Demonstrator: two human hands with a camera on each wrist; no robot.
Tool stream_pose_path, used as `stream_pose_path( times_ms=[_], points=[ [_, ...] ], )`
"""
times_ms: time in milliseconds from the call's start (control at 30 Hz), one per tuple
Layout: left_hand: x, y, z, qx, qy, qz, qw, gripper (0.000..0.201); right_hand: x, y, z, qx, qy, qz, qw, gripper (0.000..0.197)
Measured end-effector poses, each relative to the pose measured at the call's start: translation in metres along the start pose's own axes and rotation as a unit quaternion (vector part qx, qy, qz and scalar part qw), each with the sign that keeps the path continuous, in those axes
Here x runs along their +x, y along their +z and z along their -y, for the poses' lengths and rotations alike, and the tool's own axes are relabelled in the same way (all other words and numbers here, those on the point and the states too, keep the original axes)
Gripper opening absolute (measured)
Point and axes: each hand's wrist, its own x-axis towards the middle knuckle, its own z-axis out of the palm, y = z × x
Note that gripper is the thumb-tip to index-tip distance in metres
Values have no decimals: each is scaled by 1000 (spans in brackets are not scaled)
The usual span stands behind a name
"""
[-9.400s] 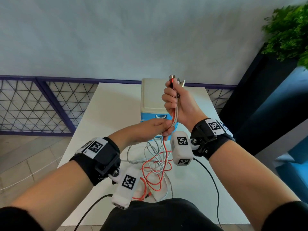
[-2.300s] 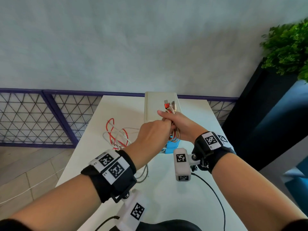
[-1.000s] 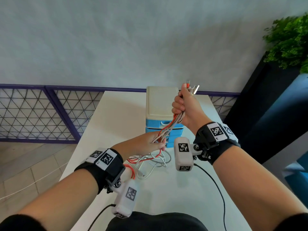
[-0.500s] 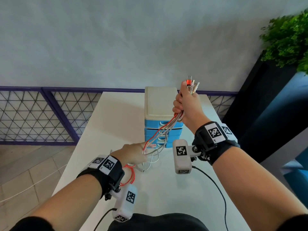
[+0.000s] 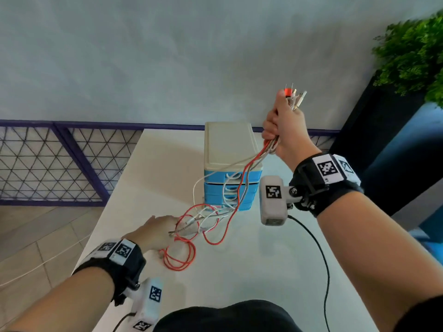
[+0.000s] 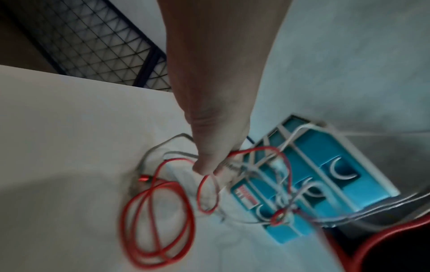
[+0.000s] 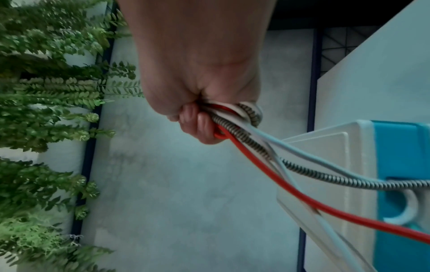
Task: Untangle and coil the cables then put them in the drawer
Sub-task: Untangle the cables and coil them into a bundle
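Observation:
My right hand point(image 5: 275, 130) is raised above the drawer unit point(image 5: 227, 144) and grips a bundle of cables point(image 5: 254, 159): a red one, white ones and a metal-spiral one. Their plug ends point(image 5: 294, 95) stick out above the fist. In the right wrist view the fingers point(image 7: 200, 125) are curled round the red cable point(image 7: 279, 185) and the spiral cable point(image 7: 325, 176). My left hand point(image 5: 173, 227) is low over the table and pinches strands in the tangle point(image 6: 244, 169). Loops of red cable point(image 5: 178, 257) lie on the table under it, also the red loops point(image 6: 158, 220).
The blue drawer unit point(image 6: 325, 174) with white handles stands mid-table, its drawers closed. White table point(image 5: 251, 279) with a left edge near my left wrist. A purple mesh fence point(image 5: 60, 164) runs behind; a plant point(image 5: 412, 53) sits at the right. A black cord point(image 5: 322, 259) trails from my right wrist.
My right hand has lifted the bundle higher. The left hand has slid down and left along the strands to the table, stretching them out in front of the drawers.

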Motion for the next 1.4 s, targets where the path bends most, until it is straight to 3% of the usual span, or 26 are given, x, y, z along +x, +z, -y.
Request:
stream_pose_path(
  times_ms=[133,200,267,300,333,400,467,533,567,700,767,867,933,1000,1067,1200,1300,1400],
  points=[
    [12,-40,-16,-108,75,-18,991,38,-5,-1,-22,-23,36,32,999,44],
    [17,-65,-31,-143,93,-118,978,33,-8,-3,-31,-28,59,53,996,44],
    [15,-90,-60,-209,122,-258,935,24,-13,-2,-42,-24,79,76,994,43],
    [10,-102,-79,-247,143,-288,914,22,-16,0,-48,-18,88,91,992,42],
    [8,-110,-96,-290,161,-270,904,26,-20,4,-53,-8,95,104,990,41],
    [0,-121,-130,-379,193,-138,895,43,-26,10,-60,9,98,111,989,39],
    [-7,-119,-150,-394,189,-28,899,58,-26,13,-59,17,91,104,990,39],
    [-12,-105,-151,-435,196,29,878,50,-22,8,-52,40,97,105,989,40],
    [-13,-98,-147,-447,202,40,870,43,-19,4,-46,54,98,103,988,40],
    [-6,-75,-129,-420,215,22,881,30,-10,-11,-32,87,98,85,988,41],
    [-2,-71,-125,-400,221,3,890,25,-9,-12,-31,83,98,77,989,41],
    [-5,-74,-124,-411,235,13,881,28,-10,-10,-30,81,99,78,989,41],
    [-8,-82,-123,-486,198,50,850,42,-9,-10,-28,78,98,79,989,41],
    [-11,-87,-120,-582,170,117,786,58,-8,-12,-26,84,95,79,989,40],
    [-15,-90,-117,-615,167,159,754,54,-6,-14,-26,94,95,78,988,40],
    [-17,-98,-112,-575,192,203,769,33,-6,-14,-29,96,103,82,987,41],
    [-17,-104,-113,-536,206,189,796,27,-6,-15,-30,108,115,93,983,40],
    [-15,-106,-118,-430,193,104,876,27,-5,-19,-26,85,144,126,978,39]
  ],
)
